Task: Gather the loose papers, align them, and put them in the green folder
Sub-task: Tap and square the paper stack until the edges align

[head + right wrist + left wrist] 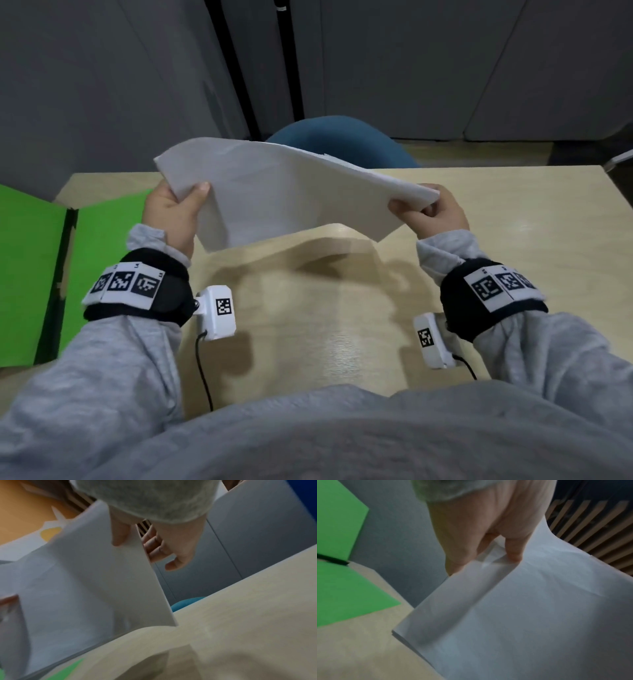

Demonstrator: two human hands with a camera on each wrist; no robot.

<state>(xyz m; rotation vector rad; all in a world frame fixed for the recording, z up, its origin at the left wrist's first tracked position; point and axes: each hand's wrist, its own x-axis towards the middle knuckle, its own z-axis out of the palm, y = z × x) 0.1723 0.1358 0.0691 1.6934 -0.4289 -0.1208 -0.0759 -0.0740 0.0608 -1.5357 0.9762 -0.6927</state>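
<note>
A stack of white papers (284,188) hangs in the air above the table, bowed upward in the middle. My left hand (174,209) pinches its left edge, thumb on top. My right hand (431,212) pinches the right edge, thumb in front and fingers behind. The left wrist view shows the papers (522,608) under my left hand (488,540). From the right wrist, the sheets (85,581) are seen held by my right hand (154,545). The green folder (37,267) lies open at the table's left edge and also appears as the folder (342,574) in the left wrist view.
The light wooden table (342,308) lies under the papers. A blue chair (342,140) stands beyond the far edge, in front of grey cabinets (445,61). Wrist cameras and their cables hang below both forearms.
</note>
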